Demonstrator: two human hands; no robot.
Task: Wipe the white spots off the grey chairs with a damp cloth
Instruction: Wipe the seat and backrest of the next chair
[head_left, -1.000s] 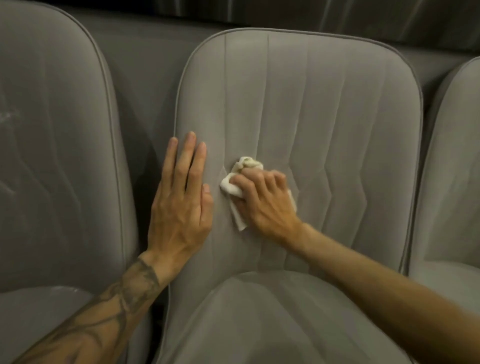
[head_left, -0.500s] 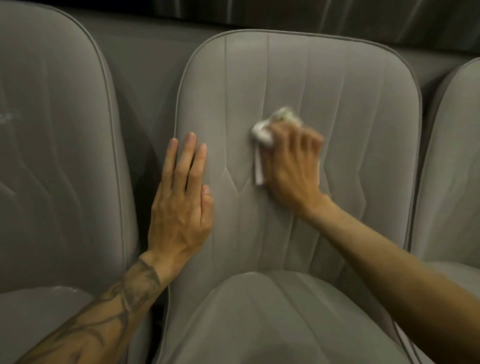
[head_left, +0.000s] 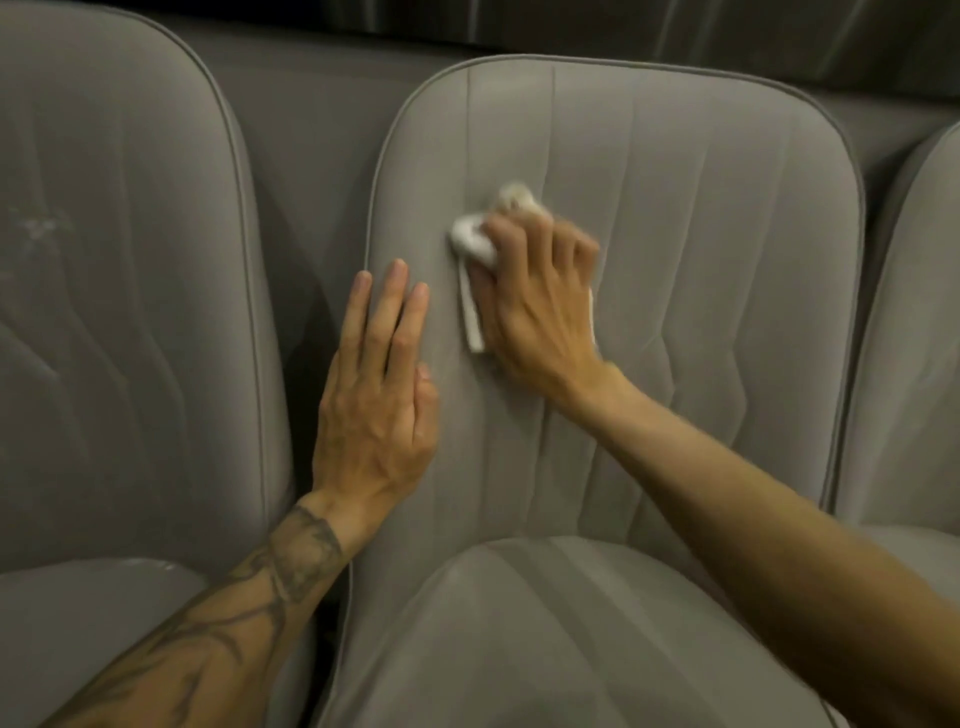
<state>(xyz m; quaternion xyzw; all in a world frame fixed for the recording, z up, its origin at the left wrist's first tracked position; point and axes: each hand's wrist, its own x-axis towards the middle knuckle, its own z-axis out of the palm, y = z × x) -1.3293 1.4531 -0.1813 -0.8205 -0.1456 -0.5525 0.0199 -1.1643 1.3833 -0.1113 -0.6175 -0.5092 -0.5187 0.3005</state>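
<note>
The right hand (head_left: 535, 306) is clenched over a bunched white cloth (head_left: 475, 244), pressing it flat against the backrest of the middle grey chair (head_left: 701, 234); the cloth pokes out past the fingertips and along the thumb side, a little blurred. Just beside it, lower and to the left, the left hand (head_left: 376, 395) lies released, fingers straight and together, palm against the same backrest near its piped edge, gripping nothing. A tattooed forearm (head_left: 234, 623) runs back from that wrist. Outward to the left hand's side stands another grey chair (head_left: 130, 312) with faint white spots (head_left: 36, 226) on its backrest, well apart from the cloth. Beyond the right arm, a third chair's edge (head_left: 914, 338) shows. Dim padded grey fills the space behind.
</note>
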